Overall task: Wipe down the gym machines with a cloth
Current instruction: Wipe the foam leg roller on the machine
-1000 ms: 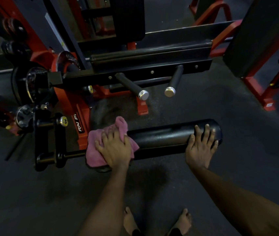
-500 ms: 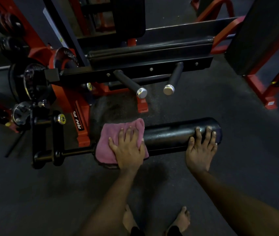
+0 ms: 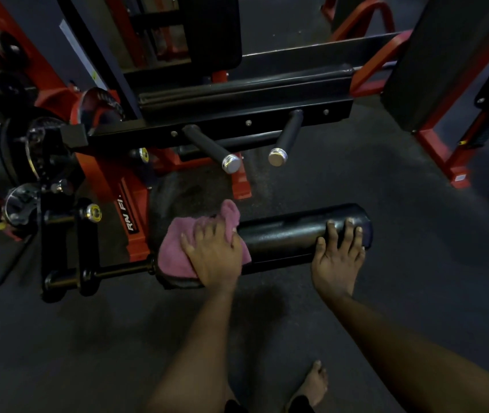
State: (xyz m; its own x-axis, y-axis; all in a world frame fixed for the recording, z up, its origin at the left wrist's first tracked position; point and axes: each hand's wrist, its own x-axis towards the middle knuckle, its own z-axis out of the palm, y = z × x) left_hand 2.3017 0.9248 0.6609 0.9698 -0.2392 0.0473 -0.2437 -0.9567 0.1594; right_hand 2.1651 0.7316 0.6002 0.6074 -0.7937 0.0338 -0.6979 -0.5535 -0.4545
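- Pink cloth point(image 3: 174, 251) lies over the left end of a black pad point(image 3: 282, 239).
- Left hand point(image 3: 213, 257), fingers spread, presses the cloth down.
- Right hand point(image 3: 337, 260) rests flat, unclenched, on the pad's right end.

cloth point(image 3: 177, 248): pink terry | roller pad point(image 3: 285, 236): glossy black | pegs point(image 3: 231, 163): chrome-capped
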